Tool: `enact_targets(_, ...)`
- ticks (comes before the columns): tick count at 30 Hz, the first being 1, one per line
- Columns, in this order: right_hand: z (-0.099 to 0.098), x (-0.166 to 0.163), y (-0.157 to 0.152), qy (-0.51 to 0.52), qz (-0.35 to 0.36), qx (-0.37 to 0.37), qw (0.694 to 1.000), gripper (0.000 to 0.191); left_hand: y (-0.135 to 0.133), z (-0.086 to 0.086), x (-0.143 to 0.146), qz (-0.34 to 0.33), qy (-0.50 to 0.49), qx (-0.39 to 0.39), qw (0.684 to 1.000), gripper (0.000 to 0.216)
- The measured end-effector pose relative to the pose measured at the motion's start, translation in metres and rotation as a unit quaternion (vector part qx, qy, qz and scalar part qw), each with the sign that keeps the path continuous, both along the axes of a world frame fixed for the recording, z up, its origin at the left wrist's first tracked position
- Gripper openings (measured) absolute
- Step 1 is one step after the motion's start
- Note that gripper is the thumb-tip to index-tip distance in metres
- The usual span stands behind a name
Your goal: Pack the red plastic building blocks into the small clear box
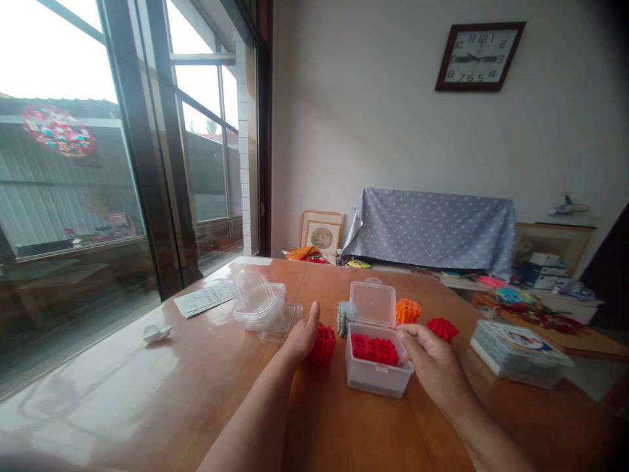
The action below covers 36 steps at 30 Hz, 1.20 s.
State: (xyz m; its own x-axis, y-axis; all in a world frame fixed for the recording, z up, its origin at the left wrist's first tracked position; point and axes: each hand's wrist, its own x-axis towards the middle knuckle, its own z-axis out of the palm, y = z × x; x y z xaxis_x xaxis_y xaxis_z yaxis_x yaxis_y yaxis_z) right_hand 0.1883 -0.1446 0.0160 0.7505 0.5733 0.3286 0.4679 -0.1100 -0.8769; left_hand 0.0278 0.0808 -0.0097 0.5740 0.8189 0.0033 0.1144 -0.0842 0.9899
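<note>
Across a polished bench, a right hand is pinching an open plastic box at its two o'clock corner, red pieces lying inside. At the box's nine o'clock, a left hand is resting by a red lattice block, thumb raised, hidden fingers leaving its grip impossible to tell. Both objects are looking light; the slick, thin-walled box is probably favouring opposite-side holds.

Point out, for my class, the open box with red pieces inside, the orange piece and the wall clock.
Open box (pixel 372 380), head view: front wall.
Orange piece (pixel 407 311), head view: ridged side.
Wall clock (pixel 479 58), head view: middle of dial.
</note>
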Motion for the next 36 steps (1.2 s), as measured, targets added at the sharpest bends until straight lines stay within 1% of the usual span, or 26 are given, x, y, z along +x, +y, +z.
enact_targets(6, 0.001, -0.017, -0.018, -0.006, -0.003, 0.004, 1.000, 0.050, 0.006, -0.002, -0.004, -0.095, 0.029, -0.007, 0.995, 0.089)
enact_targets(9, 0.003, -0.024, -0.027, -0.007, 0.008, 0.000, 1.000, 0.049, 0.004, -0.004, -0.005, -0.112, 0.026, -0.007, 0.993, 0.092)
enact_targets(11, 0.004, -0.029, -0.033, -0.007, 0.007, -0.001, 1.000, 0.049, 0.000, -0.004, -0.006, -0.095, 0.023, -0.011, 0.995, 0.095)
enact_targets(13, 0.003, -0.032, -0.039, 0.000, 0.001, 0.004, 1.000, 0.048, -0.004, -0.004, -0.005, -0.056, 0.024, -0.013, 0.998, 0.098)
enact_targets(15, 0.000, -0.033, -0.043, 0.012, -0.004, 0.013, 1.000, 0.048, -0.008, -0.004, -0.005, -0.011, 0.017, -0.016, 1.000, 0.100)
enact_targets(17, -0.007, -0.029, -0.044, 0.022, -0.012, 0.026, 0.999, 0.049, -0.011, -0.006, -0.004, 0.016, -0.006, -0.030, 0.999, 0.101)
enact_targets(20, -0.020, -0.020, -0.040, 0.045, -0.048, 0.051, 0.997, 0.055, -0.013, -0.009, -0.003, 0.017, -0.054, -0.068, 0.996, 0.099)
enact_targets(22, -0.029, -0.015, -0.034, 0.089, -0.061, 0.069, 0.992, 0.063, -0.013, -0.011, -0.003, 0.011, -0.075, -0.087, 0.993, 0.096)
enact_targets(24, -0.036, -0.014, -0.027, 0.144, -0.054, 0.081, 0.985, 0.076, -0.014, -0.012, -0.002, 0.009, -0.080, -0.096, 0.992, 0.094)
enact_targets(26, -0.039, -0.017, -0.020, 0.183, -0.034, 0.073, 0.980, 0.083, -0.014, -0.012, -0.002, 0.012, -0.077, -0.100, 0.992, 0.095)
enact_targets(28, -0.039, -0.021, -0.016, 0.193, 0.000, 0.059, 0.980, 0.079, -0.015, -0.012, -0.002, 0.019, -0.070, -0.099, 0.992, 0.094)
enact_targets(31, -0.034, -0.026, -0.013, 0.180, 0.056, 0.054, 0.981, 0.065, -0.015, -0.015, -0.003, 0.027, -0.063, -0.084, 0.994, 0.093)
enact_targets(33, -0.031, -0.029, -0.013, 0.171, 0.065, 0.056, 0.982, 0.061, -0.015, -0.017, -0.003, 0.021, -0.067, -0.082, 0.994, 0.093)
enact_targets(36, -0.028, -0.030, -0.013, 0.161, 0.057, 0.058, 0.984, 0.060, -0.016, -0.019, -0.002, 0.010, -0.071, -0.092, 0.993, 0.094)
